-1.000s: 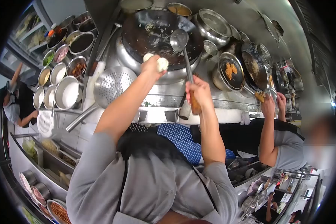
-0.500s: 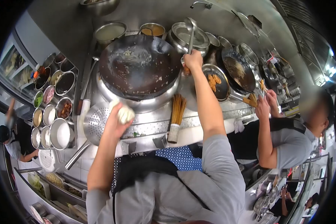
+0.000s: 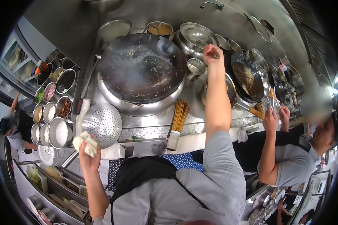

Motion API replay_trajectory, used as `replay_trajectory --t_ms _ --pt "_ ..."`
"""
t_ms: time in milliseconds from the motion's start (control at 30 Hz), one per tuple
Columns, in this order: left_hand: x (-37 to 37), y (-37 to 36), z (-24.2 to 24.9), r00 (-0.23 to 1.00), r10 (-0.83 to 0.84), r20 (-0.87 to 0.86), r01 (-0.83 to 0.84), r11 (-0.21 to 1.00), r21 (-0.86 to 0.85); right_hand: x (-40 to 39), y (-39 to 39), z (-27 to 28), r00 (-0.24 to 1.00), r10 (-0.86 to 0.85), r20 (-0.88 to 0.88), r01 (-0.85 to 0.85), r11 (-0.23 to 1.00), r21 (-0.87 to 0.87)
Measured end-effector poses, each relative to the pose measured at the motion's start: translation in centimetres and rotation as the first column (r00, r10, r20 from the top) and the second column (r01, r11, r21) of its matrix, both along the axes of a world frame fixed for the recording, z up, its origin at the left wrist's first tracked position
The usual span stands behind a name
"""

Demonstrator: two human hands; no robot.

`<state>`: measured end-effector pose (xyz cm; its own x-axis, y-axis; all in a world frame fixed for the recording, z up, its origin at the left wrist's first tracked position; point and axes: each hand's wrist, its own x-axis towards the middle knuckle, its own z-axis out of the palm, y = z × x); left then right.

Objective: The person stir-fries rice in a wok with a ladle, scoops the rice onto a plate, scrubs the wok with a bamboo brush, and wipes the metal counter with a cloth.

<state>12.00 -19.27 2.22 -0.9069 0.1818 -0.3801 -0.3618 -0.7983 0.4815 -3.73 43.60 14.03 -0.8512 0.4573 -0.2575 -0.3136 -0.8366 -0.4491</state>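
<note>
My left hand [image 3: 89, 153] is closed around a crumpled white cloth [image 3: 85, 144], held over the handle of a perforated strainer [image 3: 104, 125]. My right hand [image 3: 213, 53] grips a ladle, its handle end [image 3: 216, 55] pointing back at me. The ladle's bowl appears to be inside the metal pot [image 3: 189, 47] at the back, partly hidden by my fist. A large dark wok [image 3: 142, 71] with scattered food bits and a haze over it stands on the burner ring [image 3: 139, 107] between my arms.
A bamboo brush [image 3: 179, 118] lies right of the burner. Metal bowls of ingredients [image 3: 59, 133] line the left side. Beside my right arm are a small cup [image 3: 195, 67] and a second wok [image 3: 247, 77]. A co-worker [image 3: 285, 157] stands at the right, both hands raised.
My left hand has moved left and toward me with the cloth, off the front of the wok. My right hand has shifted right, bringing the ladle to the back pot.
</note>
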Motion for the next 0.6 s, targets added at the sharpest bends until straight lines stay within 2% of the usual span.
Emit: replay_trajectory --t_ms 33,100,167,233,300,367,433,533,600 --pt "-1.3 0.4 0.7 0.995 -0.084 -0.051 0.087 0.994 0.068 1.2 -1.1 1.0 0.999 -0.023 -0.029 0.024 1.0 0.013" --pt "-4.0 3.7 2.9 0.995 0.007 0.103 -0.025 0.983 0.181 3.1 -2.8 2.9 0.991 0.068 -0.118 -0.068 0.998 0.009" --pt "-6.6 5.9 3.7 0.951 -0.265 -0.162 0.303 0.907 0.292 4.6 -4.2 3.8 0.969 0.153 -0.195 -0.162 0.986 -0.035" --pt "-8.1 10.4 7.8 0.934 -0.346 -0.086 0.357 0.91 0.209 6.4 -6.6 4.3 0.929 0.244 -0.278 -0.286 0.951 -0.121" --pt "-10.4 14.3 9.0 0.888 -0.451 -0.093 0.46 0.865 0.199 8.8 -11.1 4.8 0.884 0.28 -0.375 -0.382 0.894 -0.233" --pt "-11.8 17.9 9.4 0.856 -0.51 -0.081 0.516 0.84 0.168 11.1 -16.5 4.2 0.845 0.242 -0.477 -0.41 0.866 -0.286" --pt "-12.6 20.9 8.9 0.833 -0.54 -0.118 0.551 0.829 0.096 12.7 -20.8 2.9 0.882 0.18 -0.436 -0.356 0.861 -0.364" --pt "-12.0 23.4 9.0 0.796 -0.606 -0.014 0.604 0.791 0.093 13.8 -25.8 -0.3 0.911 0.188 -0.368 -0.342 0.841 -0.418" --pt "-11.3 23.6 8.3 0.78 -0.616 -0.106 0.625 0.767 0.146 14.3 -28.5 -2.5 0.917 0.217 -0.334 -0.355 0.827 -0.437"
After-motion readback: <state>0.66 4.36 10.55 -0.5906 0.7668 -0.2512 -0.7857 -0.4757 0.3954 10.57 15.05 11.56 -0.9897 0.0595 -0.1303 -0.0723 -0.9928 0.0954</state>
